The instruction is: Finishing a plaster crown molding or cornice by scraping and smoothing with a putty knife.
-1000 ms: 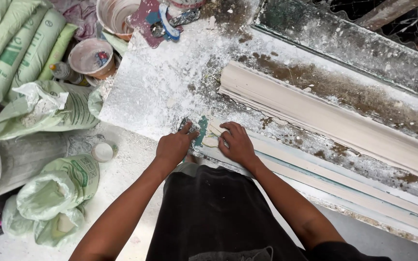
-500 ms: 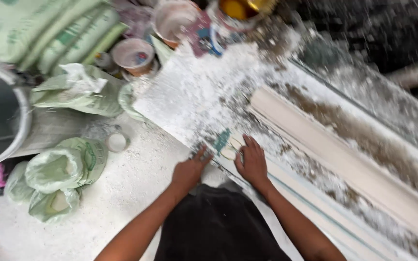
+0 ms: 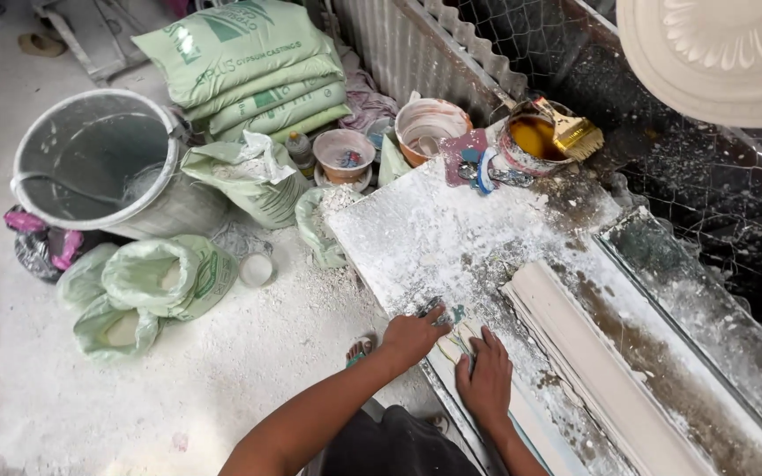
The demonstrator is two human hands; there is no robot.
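The left hand (image 3: 412,337) has its fingers curled shut around a small scraper (image 3: 441,312) at 6 o'clock on the white worktop (image 3: 416,238). The right hand (image 3: 487,381) lies flat and open, holding nothing, on a long strip (image 3: 522,421). Powder covers most of the worktop, so much scraping looks left. A pale moulding (image 3: 593,361) lies at 4 o'clock.

Both forearms come up from the frame's bottom edge, bare, angled toward centre. L hand (image 3: 412,335) is knuckles-up, fingers curled in a loose pinch at the tips, wrist slightly bent. R hand (image 3: 485,379) lies palm-down, fingers together and stretched fwd, pressed flat. Hands sit just beside each other, not touching.
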